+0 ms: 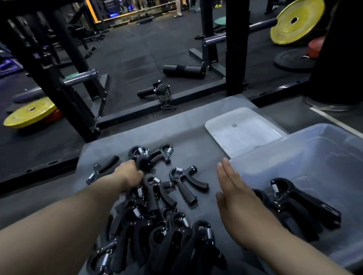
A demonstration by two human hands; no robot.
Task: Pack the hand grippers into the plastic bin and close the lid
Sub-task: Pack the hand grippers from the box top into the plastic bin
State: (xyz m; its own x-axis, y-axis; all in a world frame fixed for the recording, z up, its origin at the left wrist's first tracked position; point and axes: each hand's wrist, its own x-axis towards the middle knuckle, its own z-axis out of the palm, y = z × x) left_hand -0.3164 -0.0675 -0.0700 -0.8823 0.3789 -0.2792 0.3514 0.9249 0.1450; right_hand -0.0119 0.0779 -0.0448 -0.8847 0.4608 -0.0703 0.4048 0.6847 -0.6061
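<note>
left hand [129, 176] fingers hidden behind a hand gripper [143, 163], plastic bin [316, 151] cut off at right edge

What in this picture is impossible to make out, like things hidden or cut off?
Head view only:
- The pile of hand grippers runs off the bottom edge, so no full count.
- The right hand and forearm cover part of the grippers in the bin.
- The left hand hides its own grip on a gripper.
- The bin is cut off at the right.

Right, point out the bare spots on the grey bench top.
Bare: the far strip between the black hand grippers and the white lid; the gap beside the open right hand. Crowded: the near pile under the left hand.
</note>
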